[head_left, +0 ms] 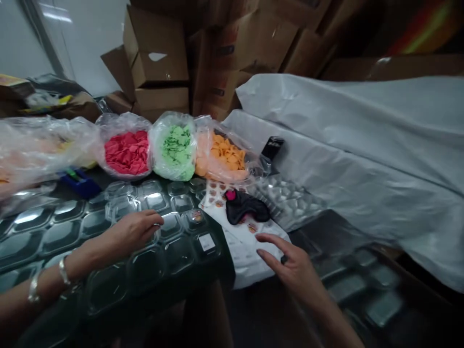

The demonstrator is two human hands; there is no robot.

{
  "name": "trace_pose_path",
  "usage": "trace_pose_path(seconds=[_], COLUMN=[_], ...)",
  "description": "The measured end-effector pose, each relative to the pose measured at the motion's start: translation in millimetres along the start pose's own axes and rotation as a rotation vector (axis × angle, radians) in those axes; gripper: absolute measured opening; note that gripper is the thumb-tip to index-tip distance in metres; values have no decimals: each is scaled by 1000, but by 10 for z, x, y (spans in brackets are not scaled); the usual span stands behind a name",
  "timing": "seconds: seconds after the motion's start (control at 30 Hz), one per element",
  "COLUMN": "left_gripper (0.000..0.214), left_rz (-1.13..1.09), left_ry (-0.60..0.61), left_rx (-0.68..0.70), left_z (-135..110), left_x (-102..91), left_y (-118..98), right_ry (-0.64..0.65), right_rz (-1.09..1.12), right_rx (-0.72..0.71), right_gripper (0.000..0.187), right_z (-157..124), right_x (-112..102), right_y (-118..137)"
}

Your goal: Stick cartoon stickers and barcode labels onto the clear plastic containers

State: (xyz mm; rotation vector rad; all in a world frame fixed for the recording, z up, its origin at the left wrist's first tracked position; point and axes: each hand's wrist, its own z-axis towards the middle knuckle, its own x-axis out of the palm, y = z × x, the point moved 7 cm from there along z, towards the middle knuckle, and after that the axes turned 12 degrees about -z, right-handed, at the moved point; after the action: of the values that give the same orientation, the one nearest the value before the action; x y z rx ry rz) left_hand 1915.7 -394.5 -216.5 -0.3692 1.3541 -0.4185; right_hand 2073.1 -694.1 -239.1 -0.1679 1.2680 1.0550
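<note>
left hand (136,231) rested, fingers loosely curled, holding nothing, on clear blister tray (119,227) at lower left of frame. right hand (290,266) hovered open and empty over white sticker sheet (246,251) at lower centre. best kept steadying tray while peeling.

Dim bench, glare on plastic, soft focus all round.

Light comes from up left of the cardboard boxes (159,53), where the pale wall glows and a ceiling lamp streaks white. Below the boxes, my clear blister trays (108,217) throw back hard white glints. My left hand (136,229) and right hand (295,268) look smeared with motion blur. Right of the boxes the grey plastic sheet (362,140) shines dully; the lower right corner sinks into murky shadow.
</note>
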Motion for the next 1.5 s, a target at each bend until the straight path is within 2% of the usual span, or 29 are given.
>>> trace_pose_path(seconds=[0.13,0.2,0.27,0.37,0.47,0.57,0.67,0.8,0.97,1.13,1.33,1.5], left_gripper=[27,23,21,21,21,23,23,21,20,20,16,19], left_rz=[-50,-34,-6,13,44,69,113,152,148,108,100,41], left_ry=[97,120,133,145,154,163,161,130,197,273,214,156], left_rx=[23,44,56,33,1,41,73,39,75,103,123,84], left_z=[301,433,534,644,737,819,876,897,859,822,765,730], left_x=[228,350,438,509,558,620,663,673,799,876,824,721], left_y=[-60,-116,-145,-128,-99,-125,-137,-101,-163,-187,-244,-214], right_ry=[66,103,131,130,91,44,50,74,49,16,62,139], right_rz=[82,104,119,105,60,-28,-131,-191,-251,-327,-339,-392], right_rx=[-83,-82,-23,57,24,-13,-55,-112,-113,-153,-219,-200], right_gripper=[25,26,32,51,70,74,62,48,48,52,50,51], right_z=[278,326,255,28,-122,-101,-14,20,11,30,97,100], right_x=[390,556,725,964,1154,1269,1323,1297,1252,1315,1359,1325], right_y=[328,382,354,333,465,590,640,648,640,598,528,577])
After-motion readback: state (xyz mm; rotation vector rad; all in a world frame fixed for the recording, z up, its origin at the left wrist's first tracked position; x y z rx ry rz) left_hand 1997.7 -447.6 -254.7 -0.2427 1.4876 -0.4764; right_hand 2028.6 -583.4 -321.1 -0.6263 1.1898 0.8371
